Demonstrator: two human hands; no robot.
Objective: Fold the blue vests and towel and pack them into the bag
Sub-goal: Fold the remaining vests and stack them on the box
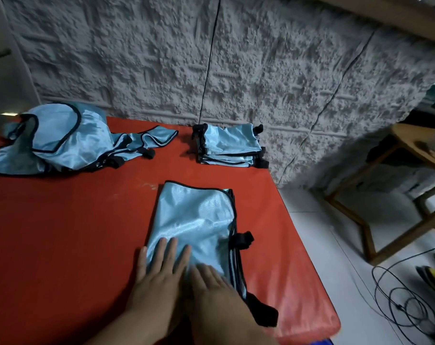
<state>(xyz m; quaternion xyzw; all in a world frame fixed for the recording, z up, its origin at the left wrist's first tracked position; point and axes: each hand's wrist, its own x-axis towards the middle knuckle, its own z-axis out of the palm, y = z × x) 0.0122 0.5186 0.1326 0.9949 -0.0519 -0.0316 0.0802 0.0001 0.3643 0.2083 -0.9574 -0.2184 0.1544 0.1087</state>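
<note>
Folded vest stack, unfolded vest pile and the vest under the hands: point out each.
folded vest stack (230,145), head view, top vest's blue face
unfolded vest pile (62,138), head view, shiny middle fabric
vest under the hands (196,215), head view, bare upper panel

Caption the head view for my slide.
Both hands flatten a folded blue vest on the red table.

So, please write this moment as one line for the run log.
step: flattening folded vest | left hand: flat on vest | right hand: flat on vest | folded stack: at wall | unfolded vests: far left | bag: unseen
</note>
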